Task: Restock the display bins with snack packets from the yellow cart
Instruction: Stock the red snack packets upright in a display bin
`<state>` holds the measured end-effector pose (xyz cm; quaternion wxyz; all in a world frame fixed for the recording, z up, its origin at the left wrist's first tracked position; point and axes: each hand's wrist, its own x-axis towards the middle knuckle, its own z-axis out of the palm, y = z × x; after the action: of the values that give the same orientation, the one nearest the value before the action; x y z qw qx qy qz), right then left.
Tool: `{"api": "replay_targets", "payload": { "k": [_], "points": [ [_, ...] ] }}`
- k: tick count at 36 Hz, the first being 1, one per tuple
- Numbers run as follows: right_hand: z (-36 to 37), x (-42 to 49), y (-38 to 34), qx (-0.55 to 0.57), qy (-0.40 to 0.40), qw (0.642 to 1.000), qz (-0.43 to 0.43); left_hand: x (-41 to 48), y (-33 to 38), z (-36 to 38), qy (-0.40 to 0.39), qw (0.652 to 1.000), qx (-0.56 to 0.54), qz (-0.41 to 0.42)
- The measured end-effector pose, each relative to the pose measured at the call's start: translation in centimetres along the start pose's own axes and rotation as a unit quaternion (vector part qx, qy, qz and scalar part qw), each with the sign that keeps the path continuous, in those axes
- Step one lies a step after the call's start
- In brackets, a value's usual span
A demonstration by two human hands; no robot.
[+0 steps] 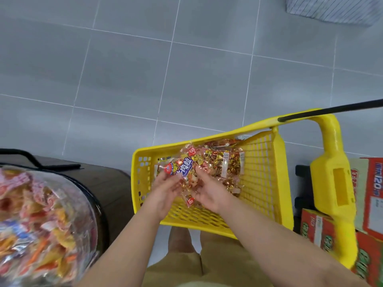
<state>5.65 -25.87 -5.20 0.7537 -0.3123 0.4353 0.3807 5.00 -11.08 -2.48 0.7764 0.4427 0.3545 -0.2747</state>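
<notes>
A yellow plastic cart stands on the floor in front of me, with clear snack packets of wrapped sweets piled in its far part. My left hand and my right hand are both inside the cart. Together they grip a bunch of packets with a blue and red label, the fingers curled under and around them. At the left a clear display bin is full of mixed colourful packets, blurred.
The bin sits on a dark brown stand with a black rail. Red and green cartons are stacked at the right behind the cart's yellow handle. Grey tiled floor stretches ahead. A grey ribbed box is at top right.
</notes>
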Motion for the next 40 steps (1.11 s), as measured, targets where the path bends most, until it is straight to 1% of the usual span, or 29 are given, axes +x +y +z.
{"api": "replay_targets", "payload": {
  "k": [2,5,6,8,9,10,12,14,15,17,19,22,24,26,29,30,31,32,33,34,36,38,40],
  "points": [
    [0.0,-0.1,0.3,-0.071,-0.011,0.997,0.018,0.1,0.1,-0.5,0.053,0.998,0.004,0.020],
    [-0.4,0.3,-0.1,-0.158,-0.009,0.987,0.039,0.5,0.0,-1.5,0.082,0.996,0.001,0.024],
    [-0.6,0.6,-0.7,-0.170,0.013,0.985,0.032,0.6,0.0,-1.8,0.095,0.995,0.003,0.021],
    [-1.1,1.2,-2.0,-0.197,0.098,0.975,-0.018,0.9,0.1,-2.6,0.125,0.992,-0.001,0.012],
    [-1.4,1.7,-2.6,-0.240,0.153,0.957,-0.060,1.0,0.1,-3.0,0.129,0.992,-0.009,0.003],
    [-2.0,2.2,-3.2,-0.310,0.203,0.923,-0.103,1.0,0.2,-3.4,0.128,0.992,-0.019,-0.011],
    [-3.5,3.4,-4.3,-0.463,0.268,0.827,-0.173,1.0,0.2,-4.1,0.137,0.989,-0.028,-0.047],
    [-4.6,4.5,-5.3,-0.588,0.289,0.724,-0.217,0.8,0.1,-4.7,0.148,0.985,-0.030,-0.079],
    [-5.0,5.1,-5.6,-0.634,0.281,0.684,-0.226,0.7,0.0,-4.9,0.145,0.985,-0.028,-0.091],
    [-5.6,6.2,-6.1,-0.702,0.243,0.634,-0.213,0.4,-0.2,-5.4,0.134,0.985,-0.019,-0.106],
    [-5.9,7.2,-6.4,-0.757,0.219,0.589,-0.178,0.3,-0.7,-5.8,0.128,0.986,-0.011,-0.108],
    [-6.1,7.9,-6.6,-0.808,0.230,0.526,-0.132,0.2,-1.2,-6.3,0.132,0.986,-0.010,-0.102],
    [-6.2,8.1,-6.7,-0.831,0.241,0.491,-0.099,0.1,-1.3,-6.4,0.143,0.985,-0.010,-0.098],
    [-6.1,7.8,-6.7,-0.842,0.247,0.474,-0.072,0.0,-1.5,-6.5,0.162,0.982,0.000,-0.092],
    [-6.4,7.2,-6.7,-0.833,0.256,0.486,-0.069,-0.1,-1.5,-6.4,0.195,0.977,0.009,-0.089],
    [-6.5,6.7,-6.6,-0.825,0.259,0.496,-0.077,-0.1,-1.4,-6.3,0.203,0.975,0.008,-0.090],
    [-6.6,6.2,-6.5,-0.809,0.260,0.519,-0.088,-0.1,-1.3,-6.3,0.209,0.973,0.007,-0.092],
    [-6.7,5.6,-6.4,-0.780,0.257,0.561,-0.098,-0.1,-1.1,-6.1,0.214,0.972,0.008,-0.095],
    [-6.7,4.9,-6.3,-0.742,0.249,0.614,-0.102,-0.2,-1.0,-6.0,0.216,0.971,0.010,-0.100],
    [-6.6,4.2,-6.1,-0.702,0.235,0.665,-0.100,-0.1,-0.9,-5.9,0.217,0.970,0.011,-0.107],
    [-6.3,2.8,-5.9,-0.621,0.197,0.755,-0.080,-0.1,-0.6,-5.6,0.207,0.970,0.023,-0.122],
    [-5.5,1.5,-5.8,-0.527,0.162,0.832,-0.064,-0.3,-0.3,-5.1,0.189,0.972,0.042,-0.135],
    [-4.3,0.4,-5.5,-0.435,0.123,0.891,-0.051,-0.4,0.0,-4.4,0.171,0.974,0.054,-0.135]
  ]
}}
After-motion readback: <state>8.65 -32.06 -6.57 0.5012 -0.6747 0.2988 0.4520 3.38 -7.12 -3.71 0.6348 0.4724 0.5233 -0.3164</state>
